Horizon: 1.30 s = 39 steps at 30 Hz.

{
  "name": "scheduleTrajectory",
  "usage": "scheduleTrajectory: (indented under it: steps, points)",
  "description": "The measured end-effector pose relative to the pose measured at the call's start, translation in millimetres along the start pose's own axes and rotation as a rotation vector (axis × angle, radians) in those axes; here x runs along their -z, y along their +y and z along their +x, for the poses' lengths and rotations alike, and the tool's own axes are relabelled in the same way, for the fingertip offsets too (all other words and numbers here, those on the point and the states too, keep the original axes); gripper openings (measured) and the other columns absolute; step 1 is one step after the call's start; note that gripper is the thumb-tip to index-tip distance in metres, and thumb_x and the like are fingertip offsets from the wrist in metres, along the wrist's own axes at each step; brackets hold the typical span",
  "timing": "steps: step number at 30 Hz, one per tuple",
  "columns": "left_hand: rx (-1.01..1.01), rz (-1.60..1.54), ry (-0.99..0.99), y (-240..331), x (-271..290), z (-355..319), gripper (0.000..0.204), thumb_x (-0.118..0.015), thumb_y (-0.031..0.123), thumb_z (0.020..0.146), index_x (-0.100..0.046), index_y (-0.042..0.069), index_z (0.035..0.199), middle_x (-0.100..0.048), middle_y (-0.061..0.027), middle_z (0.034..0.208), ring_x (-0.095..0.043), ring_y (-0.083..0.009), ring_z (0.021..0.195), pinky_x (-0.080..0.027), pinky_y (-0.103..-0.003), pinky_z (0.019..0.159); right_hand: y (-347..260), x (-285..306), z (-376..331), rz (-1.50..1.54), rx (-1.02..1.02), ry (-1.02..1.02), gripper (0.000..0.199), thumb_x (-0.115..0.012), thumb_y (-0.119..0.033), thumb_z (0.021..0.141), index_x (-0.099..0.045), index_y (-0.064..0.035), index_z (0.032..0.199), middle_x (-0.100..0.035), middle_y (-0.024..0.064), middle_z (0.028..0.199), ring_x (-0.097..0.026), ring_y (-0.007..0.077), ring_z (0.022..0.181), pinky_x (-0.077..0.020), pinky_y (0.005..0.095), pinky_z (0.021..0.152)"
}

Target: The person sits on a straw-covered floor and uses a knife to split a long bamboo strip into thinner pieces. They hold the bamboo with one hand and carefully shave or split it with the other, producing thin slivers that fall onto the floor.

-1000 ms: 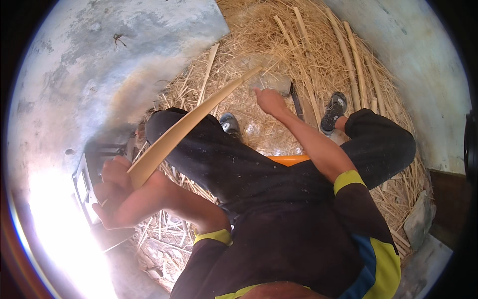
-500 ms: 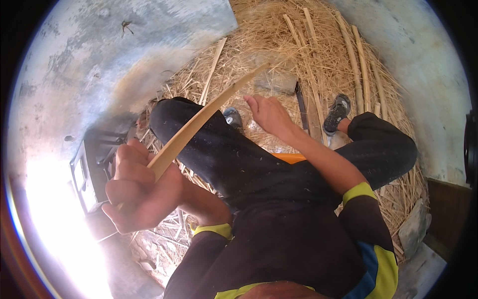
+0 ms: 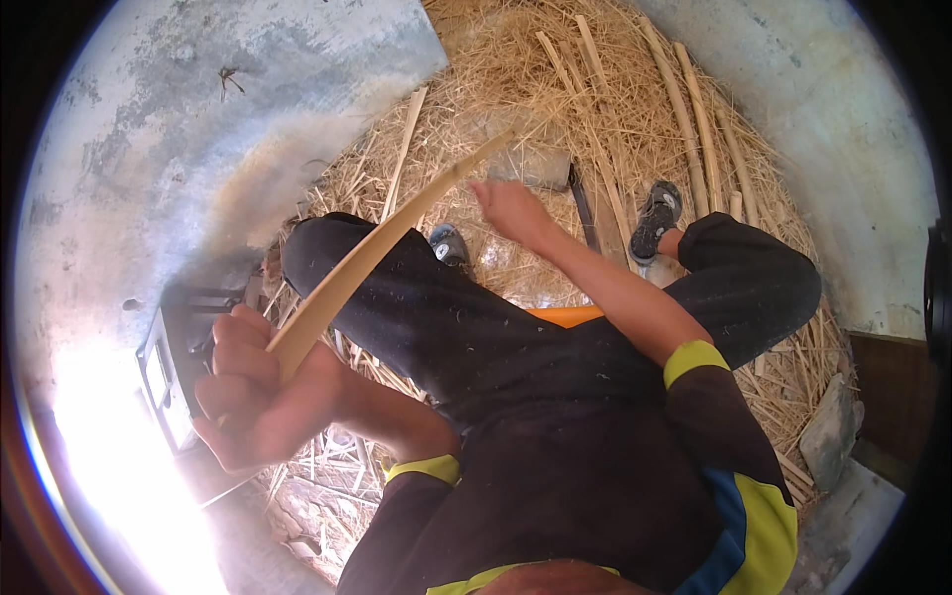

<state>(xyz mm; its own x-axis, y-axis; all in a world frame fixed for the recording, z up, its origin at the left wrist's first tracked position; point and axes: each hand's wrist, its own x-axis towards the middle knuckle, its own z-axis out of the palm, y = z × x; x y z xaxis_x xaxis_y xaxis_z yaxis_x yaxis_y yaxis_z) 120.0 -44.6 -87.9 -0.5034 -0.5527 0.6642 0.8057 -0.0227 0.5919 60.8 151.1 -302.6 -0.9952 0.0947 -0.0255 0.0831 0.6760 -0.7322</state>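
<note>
A long, pale, slightly curved bamboo strip point(image 3: 362, 256) slants up and away from my left hand point(image 3: 260, 397), whose fingers are wrapped round its near end. Its narrow far tip reaches over the straw-covered floor. My right hand point(image 3: 513, 210) is closed, with its thumb side turned toward the strip, just to the right of its far part. Whatever those fingers may hold is hidden. Below the right hand, between my legs, shows a bit of an orange thing point(image 3: 565, 315). A dark flat bar point(image 3: 583, 206) lies beyond my right forearm.
Pale shavings point(image 3: 516, 69) cover the floor ahead. Several long poles point(image 3: 704, 129) lie at the far right, and another pale strip point(image 3: 405, 149) at the far left. A flat stone point(image 3: 540, 167) lies ahead. Walls point(image 3: 327, 50) close in on both sides; a dark-framed object point(image 3: 174, 367) stands left.
The view has shifted a little, so most things sit further left. My right hand has moved slightly away from me beside the strip. My left hand keeps its hold.
</note>
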Motion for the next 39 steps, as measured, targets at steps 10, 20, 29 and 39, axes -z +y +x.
scheduleTrajectory:
  steps: [10, 20, 29, 39]
  points:
    - [-0.066, -0.05, -0.064, -2, -6, 1, 0.04, -0.038, 0.037, 0.08, -0.014, 0.018, 0.053, -0.01, 0.001, 0.045, -0.017, -0.0113, 0.047, -0.016, -0.029, 0.048, 82, 12, 36, -0.34, -0.115, 0.042, 0.061, -0.032, -0.044, 0.096, -0.063, 0.0058, 0.079, -0.062, 0.0275, 0.079, -0.06, 0.0451, 0.078, -0.0469, 0.0507, 0.072]
    - [-0.027, -0.025, -0.062, 2, -8, -2, 0.04, -0.036, 0.037, 0.08, -0.013, 0.019, 0.053, -0.011, 0.0018, 0.044, -0.013, -0.0107, 0.047, -0.015, -0.029, 0.048, 17, 10, -2, -0.088, -0.075, 0.062, 0.059, -0.029, -0.043, 0.097, -0.061, 0.0051, 0.089, -0.062, 0.0272, 0.079, -0.06, 0.0458, 0.08, -0.0474, 0.0502, 0.076]
    - [-0.075, -0.032, -0.134, -6, 3, 11, 0.038, -0.036, 0.033, 0.082, -0.017, 0.018, 0.052, -0.014, 0.0017, 0.043, -0.012, -0.0107, 0.045, -0.014, -0.028, 0.046, -3, 1, 14, -0.289, -0.047, 0.052, 0.053, -0.033, -0.043, 0.096, -0.063, 0.0002, 0.091, -0.064, 0.0229, 0.08, -0.064, 0.0382, 0.077, -0.0507, 0.0484, 0.068]
    - [-0.04, -0.336, -0.515, -14, 34, 15, 0.04, -0.029, 0.032, 0.085, -0.03, 0.014, 0.049, -0.027, 0.0006, 0.04, -0.017, -0.0114, 0.041, -0.016, -0.029, 0.041, 118, 30, 11, -0.4, -0.241, -0.065, 0.048, -0.031, -0.039, 0.097, -0.058, -0.0001, 0.107, -0.065, 0.021, 0.094, -0.064, 0.0372, 0.086, -0.0499, 0.0467, 0.073]
